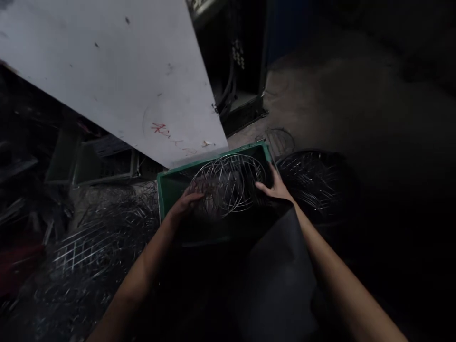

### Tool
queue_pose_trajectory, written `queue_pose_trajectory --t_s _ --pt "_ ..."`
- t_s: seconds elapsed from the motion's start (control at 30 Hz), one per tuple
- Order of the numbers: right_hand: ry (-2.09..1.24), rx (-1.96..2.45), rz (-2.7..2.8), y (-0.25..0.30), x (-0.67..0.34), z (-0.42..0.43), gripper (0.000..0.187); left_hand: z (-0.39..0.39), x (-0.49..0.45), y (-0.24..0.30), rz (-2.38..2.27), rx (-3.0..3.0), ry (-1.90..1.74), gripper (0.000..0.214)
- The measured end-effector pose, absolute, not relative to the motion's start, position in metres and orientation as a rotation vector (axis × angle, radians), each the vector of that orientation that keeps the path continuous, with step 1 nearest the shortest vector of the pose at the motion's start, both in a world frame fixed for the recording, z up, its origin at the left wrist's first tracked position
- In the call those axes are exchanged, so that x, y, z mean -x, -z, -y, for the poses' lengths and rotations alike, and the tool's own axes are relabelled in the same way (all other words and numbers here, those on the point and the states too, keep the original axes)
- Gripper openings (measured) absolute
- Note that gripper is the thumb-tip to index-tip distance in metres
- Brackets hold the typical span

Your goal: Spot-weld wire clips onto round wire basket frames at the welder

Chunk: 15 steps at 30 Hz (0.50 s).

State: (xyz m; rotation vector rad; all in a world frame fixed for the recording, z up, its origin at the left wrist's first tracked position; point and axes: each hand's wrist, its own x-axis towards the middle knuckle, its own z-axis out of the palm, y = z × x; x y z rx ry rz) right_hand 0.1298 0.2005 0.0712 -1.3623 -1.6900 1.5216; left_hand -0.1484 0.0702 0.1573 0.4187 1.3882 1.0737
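A stack of round wire grids lies in a green plastic crate in front of me. My left hand grips the left edge of the wire stack with its fingers curled over the rim. On the right edge rests my right hand, fingers bent around the wires. Both forearms reach forward from the bottom of the view. The scene is dim, so fine detail of the fingers is hard to make out.
A white metal panel slants overhead at upper left. More wire grids are heaped at lower left and in a dark round pile right of the crate. A single wire ring lies on the concrete floor behind. Dark cloth covers my lap.
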Motion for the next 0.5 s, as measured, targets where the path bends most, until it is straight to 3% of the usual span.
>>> queue_pose_trajectory --t_s 0.1,0.23,0.5 --pt "-1.728 1.248 1.088 -0.101 -0.129 -0.214 0.067 -0.111 0.131 -0.192 -1.312 -0.566 -0.988 0.056" --pt "-1.541 1.294 0.852 -0.122 -0.154 -0.217 0.046 -0.161 0.099 -0.218 -1.350 -0.756 -0.867 0.046" --pt "-1.345 1.163 0.441 -0.119 -0.258 -0.229 0.042 -0.235 0.012 -0.237 -1.311 -0.971 -0.767 0.037"
